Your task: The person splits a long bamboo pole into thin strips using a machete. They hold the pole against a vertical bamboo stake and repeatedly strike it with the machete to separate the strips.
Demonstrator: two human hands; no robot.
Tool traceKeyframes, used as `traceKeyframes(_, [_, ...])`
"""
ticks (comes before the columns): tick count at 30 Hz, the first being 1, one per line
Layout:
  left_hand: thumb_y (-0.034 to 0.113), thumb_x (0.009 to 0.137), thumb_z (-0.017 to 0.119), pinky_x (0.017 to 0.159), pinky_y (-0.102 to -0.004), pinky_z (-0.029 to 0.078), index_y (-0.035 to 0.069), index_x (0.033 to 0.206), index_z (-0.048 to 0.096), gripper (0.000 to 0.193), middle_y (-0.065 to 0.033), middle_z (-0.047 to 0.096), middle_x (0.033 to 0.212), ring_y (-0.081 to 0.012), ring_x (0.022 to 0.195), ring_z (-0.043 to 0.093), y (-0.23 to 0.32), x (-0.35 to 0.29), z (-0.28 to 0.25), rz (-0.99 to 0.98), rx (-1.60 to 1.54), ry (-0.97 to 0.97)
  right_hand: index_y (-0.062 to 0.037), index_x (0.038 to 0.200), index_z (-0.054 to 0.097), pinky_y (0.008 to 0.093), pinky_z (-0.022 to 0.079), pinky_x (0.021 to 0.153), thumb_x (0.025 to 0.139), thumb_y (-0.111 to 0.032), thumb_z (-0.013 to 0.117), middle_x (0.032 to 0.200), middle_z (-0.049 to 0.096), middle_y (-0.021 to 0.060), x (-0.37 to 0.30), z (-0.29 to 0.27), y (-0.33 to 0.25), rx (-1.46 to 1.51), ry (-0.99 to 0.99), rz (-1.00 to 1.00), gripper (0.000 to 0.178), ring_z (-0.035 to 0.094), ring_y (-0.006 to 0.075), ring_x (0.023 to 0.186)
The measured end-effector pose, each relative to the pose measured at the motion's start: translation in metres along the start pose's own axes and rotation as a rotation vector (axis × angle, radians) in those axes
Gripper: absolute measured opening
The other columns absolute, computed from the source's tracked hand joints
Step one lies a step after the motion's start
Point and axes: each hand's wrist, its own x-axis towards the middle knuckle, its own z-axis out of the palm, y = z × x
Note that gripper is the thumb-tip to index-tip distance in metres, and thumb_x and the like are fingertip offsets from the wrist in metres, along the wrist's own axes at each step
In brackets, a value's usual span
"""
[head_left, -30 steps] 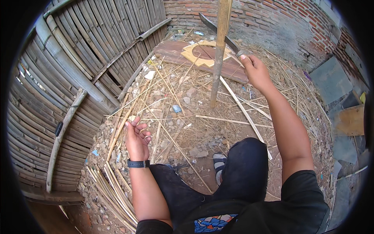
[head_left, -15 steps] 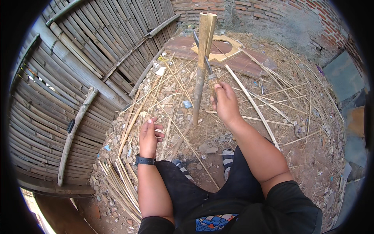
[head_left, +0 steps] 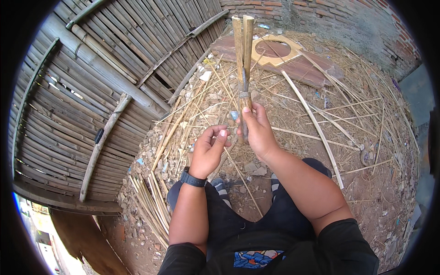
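An upright bamboo pole [head_left: 237, 48] stands in front of me, split from its top into two spread halves. My right hand [head_left: 257, 130] is closed round the wooden handle [head_left: 246, 101] of a large knife. Its dark blade [head_left: 245, 80] is seen nearly edge-on, in the lower part of the split. Behind the right hand the pole's lower part is mostly hidden. My left hand [head_left: 208, 151], with a black watch on the wrist, hovers left of the pole. Its fingers curl loosely, nothing visible in them, and it is apart from the pole.
A bamboo wall [head_left: 91, 91] rises on the left, a brick wall [head_left: 321, 20] at the back. Cut strips [head_left: 149, 206] lie in a bundle at lower left. A long strip [head_left: 314, 123] lies right of the pole. Behind is a brown board [head_left: 311, 73] with a yellow ring-holed panel [head_left: 295, 50].
My right hand brought the knife from a slant to upright, in line with the pole. The pole's halves stand further apart. My left hand moved right, nearer the pole, fingers curling. The view shifted slightly.
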Motion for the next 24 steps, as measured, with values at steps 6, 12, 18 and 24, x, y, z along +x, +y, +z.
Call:
traceKeyframes(6, [0.040,0.100,0.056,0.071,-0.0294,0.052,-0.003,0.116,0.062,0.046,-0.0123,0.069,0.091,-0.0163,0.079,0.066,0.032,0.020,0.023,-0.020,0.199,0.110,-0.0005,0.135,0.030,0.0283,0.052,0.074,0.105,-0.024,0.049,0.109,0.062,0.0126,-0.014,0.014,0.004,0.055,-0.051,-0.010,0.042,0.060,0.0125,0.094])
traceKeyframes(12, [0.046,0.102,0.047,0.075,-0.0356,0.050,-0.003,0.101,0.067,0.052,-0.0157,0.069,0.087,-0.0240,0.080,0.066,0.024,0.030,0.024,-0.051,0.189,0.076,-0.0017,0.142,0.027,0.0268,0.046,0.090,0.107,-0.023,0.045,0.128,0.058,0.0127,-0.017,0.013,0.021,0.044,-0.140,-0.005,0.044,0.056,0.0129,0.110])
traceKeyframes(18, [0.040,0.105,0.042,0.077,-0.0359,0.049,-0.003,0.095,0.066,0.051,-0.0144,0.068,0.087,-0.0236,0.080,0.063,0.025,0.037,0.024,-0.067,0.108,0.021,-0.0001,0.140,0.031,0.0313,0.046,0.095,0.106,-0.021,0.045,0.127,0.058,0.0141,-0.018,0.014,0.034,-0.040,-0.151,-0.169,0.042,0.058,0.0171,0.112])
traceKeyframes(24, [0.039,0.106,0.042,0.068,-0.0303,0.053,-0.003,0.105,0.061,0.046,-0.0121,0.068,0.092,-0.0170,0.077,0.064,0.024,0.037,-0.011,-0.184,0.025,0.062,-0.0024,0.144,0.038,0.0392,0.050,0.090,0.098,-0.022,0.058,0.117,0.064,0.0183,-0.022,-0.004,-0.015,-0.732,-0.448,-0.157,0.054,0.065,0.0298,0.101])
